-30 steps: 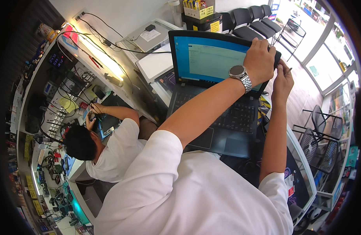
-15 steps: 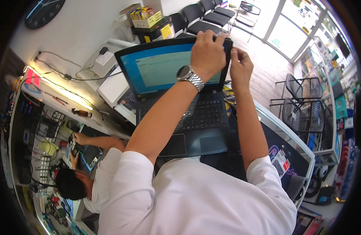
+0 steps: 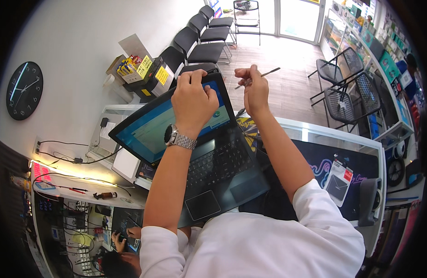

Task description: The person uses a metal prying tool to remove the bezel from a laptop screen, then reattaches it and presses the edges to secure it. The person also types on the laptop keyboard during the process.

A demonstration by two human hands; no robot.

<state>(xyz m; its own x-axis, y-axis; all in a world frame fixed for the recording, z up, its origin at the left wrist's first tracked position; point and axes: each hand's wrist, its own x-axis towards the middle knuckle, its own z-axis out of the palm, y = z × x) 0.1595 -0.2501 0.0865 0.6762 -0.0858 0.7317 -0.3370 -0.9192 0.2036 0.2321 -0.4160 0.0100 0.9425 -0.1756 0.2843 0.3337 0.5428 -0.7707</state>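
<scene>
A black laptop (image 3: 243,178) stands open before me, its lit screen (image 3: 151,136) showing a window on a blue desktop. My left hand (image 3: 193,102), with a metal-band watch (image 3: 176,137) on the wrist, is closed over the lid's top edge near its right corner. Its fingertips behind the lid are hidden. To the right of that corner, apart from the lid, my right hand (image 3: 256,92) pinches a thin metal pry tool (image 3: 272,72) that points up and right.
The glass counter (image 3: 334,133) carries a boxed package (image 3: 338,180) at right. Snack boxes (image 3: 135,67) stand behind the lid. Black chairs (image 3: 213,34) line the wall, with folding chairs (image 3: 338,102) farther right. At lower left, a co-worker's hands (image 3: 118,241) are over a device on a bench.
My view has turned, so the laptop appears tilted and farther left. My right hand has come away from the lid's edge, and the thin tool now shows in it. My left hand still grips the lid.
</scene>
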